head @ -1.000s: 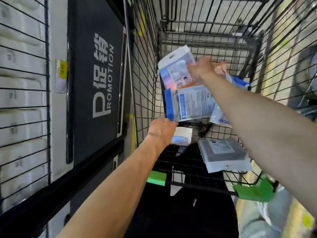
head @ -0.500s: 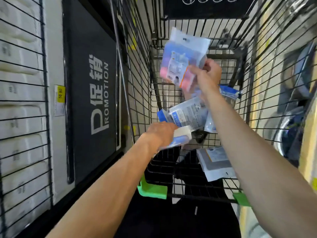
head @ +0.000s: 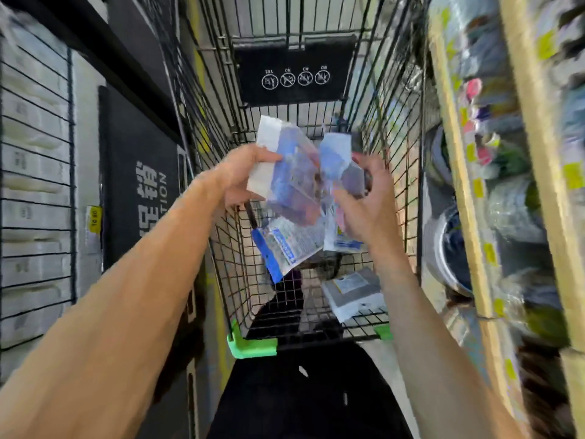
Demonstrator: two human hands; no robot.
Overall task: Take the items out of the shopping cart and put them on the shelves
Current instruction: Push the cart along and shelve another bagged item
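**Packets lifted clear of cart; both hands loaded, shelving pending**

Since the earlier frame, both hands had risen from the cart floor and drawn together above the middle of the basket, and the view had swung to take in the shelves (head: 512, 172) along the cart's right side.

The left hand (head: 243, 175) gripped a white-topped blue packet (head: 285, 175) by its left edge, thumb over the front. The right hand (head: 367, 198) was curled round a second clear packet (head: 338, 160), with more packets appearing to hang below the palm; motion blur prevented a count. The two held packets touched or overlapped at the centre.

Remaining in the shopping cart (head: 221, 255): a blue-edged sachet (head: 285, 245) propped near the middle of the floor, and a grey flat pack (head: 354, 293) lying at the near right corner.

Assessment: the removal step appeared complete for this handful. The next move would call for carrying the packets over the cart's right rim to the shelves, keeping the loose lower packets secure in transit.
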